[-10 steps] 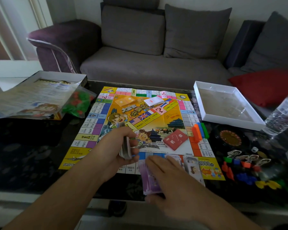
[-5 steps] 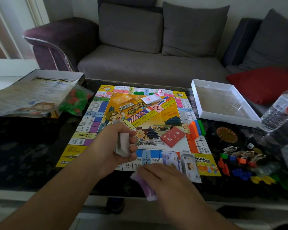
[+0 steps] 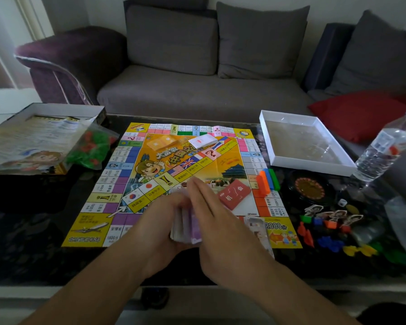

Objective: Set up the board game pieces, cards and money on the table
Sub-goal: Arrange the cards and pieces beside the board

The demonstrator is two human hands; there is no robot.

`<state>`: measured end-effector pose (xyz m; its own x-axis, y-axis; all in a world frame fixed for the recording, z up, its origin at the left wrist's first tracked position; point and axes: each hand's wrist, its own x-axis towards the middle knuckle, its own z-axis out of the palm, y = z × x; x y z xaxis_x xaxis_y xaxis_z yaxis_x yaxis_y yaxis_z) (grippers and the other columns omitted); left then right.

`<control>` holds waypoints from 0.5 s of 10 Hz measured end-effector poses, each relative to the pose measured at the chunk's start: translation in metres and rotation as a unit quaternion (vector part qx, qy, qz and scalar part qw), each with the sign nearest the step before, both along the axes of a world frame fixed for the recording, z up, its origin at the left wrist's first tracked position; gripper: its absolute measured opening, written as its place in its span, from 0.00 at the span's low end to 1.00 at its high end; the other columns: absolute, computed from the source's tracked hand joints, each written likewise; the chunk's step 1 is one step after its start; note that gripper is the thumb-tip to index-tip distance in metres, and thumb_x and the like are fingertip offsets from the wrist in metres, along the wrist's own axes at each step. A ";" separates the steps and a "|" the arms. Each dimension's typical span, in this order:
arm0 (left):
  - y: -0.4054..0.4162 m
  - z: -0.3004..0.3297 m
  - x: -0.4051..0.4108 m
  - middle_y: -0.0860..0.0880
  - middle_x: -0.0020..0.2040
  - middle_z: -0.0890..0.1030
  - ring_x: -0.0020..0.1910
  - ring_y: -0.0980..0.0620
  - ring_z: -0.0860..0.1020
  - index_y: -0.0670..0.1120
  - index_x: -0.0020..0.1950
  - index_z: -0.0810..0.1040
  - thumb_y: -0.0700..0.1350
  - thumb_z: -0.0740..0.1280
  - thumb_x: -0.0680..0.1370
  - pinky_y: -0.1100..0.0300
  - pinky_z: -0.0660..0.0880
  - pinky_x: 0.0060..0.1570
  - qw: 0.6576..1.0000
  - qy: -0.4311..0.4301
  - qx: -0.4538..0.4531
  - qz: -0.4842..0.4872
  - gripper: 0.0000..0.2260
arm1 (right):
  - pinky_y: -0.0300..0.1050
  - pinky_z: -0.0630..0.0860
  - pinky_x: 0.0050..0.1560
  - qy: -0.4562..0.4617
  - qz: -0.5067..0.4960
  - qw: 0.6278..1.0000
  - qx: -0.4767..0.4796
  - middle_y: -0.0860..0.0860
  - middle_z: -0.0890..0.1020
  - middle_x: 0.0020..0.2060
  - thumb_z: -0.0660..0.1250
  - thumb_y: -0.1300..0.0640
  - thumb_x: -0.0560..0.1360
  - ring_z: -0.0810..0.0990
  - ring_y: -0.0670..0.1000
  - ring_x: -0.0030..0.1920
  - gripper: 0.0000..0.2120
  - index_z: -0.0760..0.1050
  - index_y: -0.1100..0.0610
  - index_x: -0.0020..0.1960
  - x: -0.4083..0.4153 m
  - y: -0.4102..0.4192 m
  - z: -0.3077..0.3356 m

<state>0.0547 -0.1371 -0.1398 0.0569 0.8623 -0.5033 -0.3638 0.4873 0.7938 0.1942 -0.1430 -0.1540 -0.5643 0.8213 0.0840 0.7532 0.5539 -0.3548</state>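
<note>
Standing behind everything is a grey sofa (image 3: 197, 90) with a red cushion (image 3: 359, 113) on its right part. Before it is a dark table (image 3: 33, 231), and a colourful game board (image 3: 181, 165) lies flat in the middle of the table. On the left side of the table is an open box (image 3: 56, 109) with a printed sheet (image 3: 26, 141) lying over it, and a bag of green and red pieces (image 3: 92, 148) leans at its right edge, just beside the board. To the right of the board is a white tray (image 3: 267, 137), and near it a water bottle (image 3: 384, 148) lies tilted. A small round wheel (image 3: 309, 187) is below the tray, and many small coloured pawns (image 3: 333, 233) are spread near the right corner of the board, with a white die (image 3: 342, 202) above them. On the board lie a white card stack (image 3: 203, 140) near the far edge, a red card stack (image 3: 235, 193) near the right side, and orange, blue and green bars (image 3: 267, 180) standing together at the right edge.

Over the near edge of the board, the left hand (image 3: 159, 221) grips a stack of paper money (image 3: 185, 228) with its fingers curled around it. The right hand (image 3: 218, 228) rests against the other side of the same stack with straight fingers, so the money is between both hands, above the board. Just to the right of the hands, a few cards (image 3: 256, 226) lie on the board's near edge.
</note>
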 end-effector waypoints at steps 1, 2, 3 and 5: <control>0.010 -0.018 0.002 0.38 0.54 0.85 0.54 0.39 0.84 0.41 0.60 0.83 0.49 0.63 0.83 0.43 0.82 0.57 0.998 0.035 -0.026 0.039 0.15 | 0.40 0.61 0.77 0.051 0.007 0.998 -0.026 0.38 0.23 0.77 0.69 0.59 0.79 0.37 0.36 0.75 0.58 0.17 0.47 0.75 -0.004 -0.002 -0.003; 0.009 -0.018 0.004 0.42 0.50 0.88 0.48 0.44 0.86 0.46 0.59 0.85 0.54 0.64 0.84 0.50 0.80 0.45 0.998 0.057 0.000 0.026 0.16 | 0.45 0.66 0.78 0.089 0.006 0.993 -0.075 0.33 0.24 0.77 0.67 0.58 0.79 0.44 0.45 0.83 0.55 0.21 0.41 0.77 -0.004 -0.001 -0.005; 0.007 -0.015 0.008 0.43 0.39 0.86 0.41 0.45 0.84 0.42 0.51 0.85 0.49 0.63 0.83 0.49 0.78 0.47 0.995 0.091 0.030 -0.006 0.14 | 0.31 0.68 0.64 0.151 -0.020 0.982 -0.110 0.28 0.28 0.76 0.67 0.60 0.80 0.52 0.43 0.81 0.57 0.18 0.30 0.69 -0.003 -0.003 -0.002; 0.009 -0.019 0.010 0.43 0.43 0.84 0.41 0.48 0.83 0.43 0.54 0.80 0.43 0.64 0.85 0.56 0.78 0.38 0.984 0.169 0.050 -0.016 0.07 | 0.52 0.73 0.73 0.105 -0.012 0.990 -0.095 0.33 0.26 0.78 0.68 0.61 0.78 0.54 0.51 0.83 0.60 0.16 0.31 0.70 -0.006 -0.002 -0.009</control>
<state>0.0646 -0.1285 -0.1592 -0.0714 0.9087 -0.4113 -0.0559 0.4080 0.9113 0.1884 -0.1455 -0.1633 -0.5312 0.8463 0.0396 0.6643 0.4451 -0.6006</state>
